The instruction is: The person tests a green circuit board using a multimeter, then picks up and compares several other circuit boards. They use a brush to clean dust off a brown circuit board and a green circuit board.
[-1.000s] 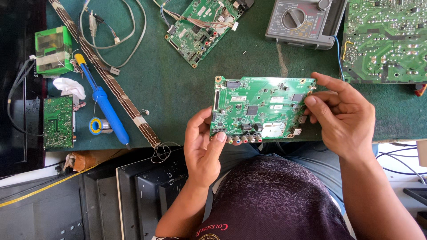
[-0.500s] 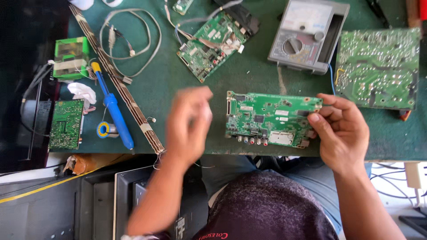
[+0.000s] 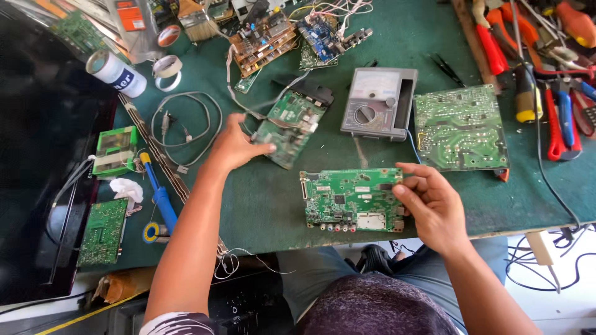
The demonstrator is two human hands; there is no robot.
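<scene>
A green circuit board (image 3: 347, 198) lies flat near the front edge of the green bench mat (image 3: 261, 205). My right hand (image 3: 431, 205) grips its right edge with thumb and fingers. My left hand (image 3: 236, 146) is stretched out further back and holds the left corner of a second, smaller green circuit board (image 3: 288, 127), which is tilted and has a black part and cables at its far end.
A grey analog multimeter (image 3: 377, 102) sits behind the near board, a large green board (image 3: 459, 127) to its right. Pliers and screwdrivers (image 3: 546, 68) crowd the right. A blue soldering iron (image 3: 158, 192), coiled cable (image 3: 186, 127) and small boards lie left.
My left hand let go of the near board, swung up and away, and now grips the smaller board further back. My right hand stayed on the near board. The view widened.
</scene>
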